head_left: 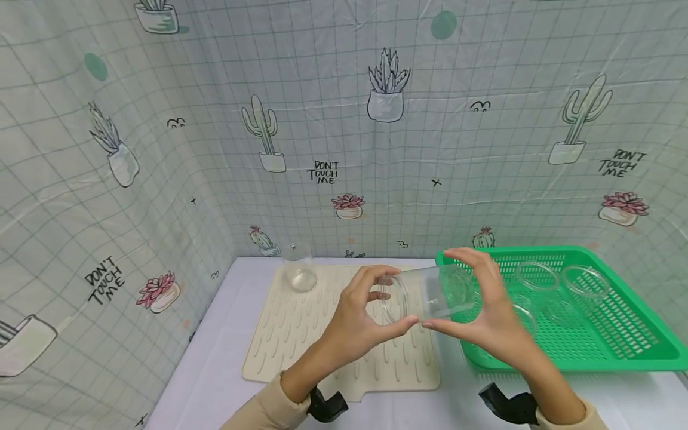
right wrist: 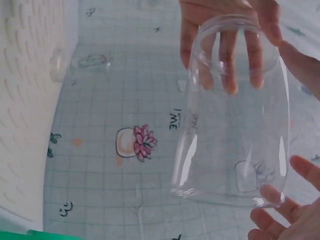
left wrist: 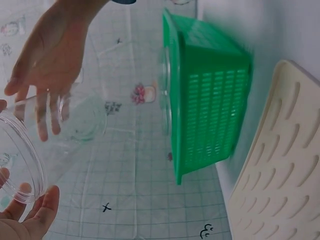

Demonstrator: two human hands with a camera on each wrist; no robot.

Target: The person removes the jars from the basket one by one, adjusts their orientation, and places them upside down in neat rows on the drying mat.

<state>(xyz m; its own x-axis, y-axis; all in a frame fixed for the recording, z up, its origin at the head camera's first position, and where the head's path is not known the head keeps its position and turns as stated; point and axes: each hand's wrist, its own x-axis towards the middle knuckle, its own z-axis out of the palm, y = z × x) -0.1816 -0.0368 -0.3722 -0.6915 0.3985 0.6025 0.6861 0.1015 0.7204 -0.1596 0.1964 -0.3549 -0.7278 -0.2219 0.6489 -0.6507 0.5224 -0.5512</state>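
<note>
A clear jar (head_left: 430,292) is held up on its side above the table, between both hands. My left hand (head_left: 355,310) grips its rim end, thumb below and fingers around the far side. Around the base end is my right hand (head_left: 500,322), its thumb under the jar and its fingers spread above and behind. Through the wall of the jar (right wrist: 215,135) in the right wrist view, several left-hand fingers show. A second clear vessel (head_left: 302,278) stands at the back left of a cream ridged mat (head_left: 344,364), untouched.
A green slotted basket (head_left: 634,361) stands on the right of the white table (head_left: 199,382), holding several clear round vessels (head_left: 586,282). Patterned cloth (head_left: 344,131) hangs behind and along the left.
</note>
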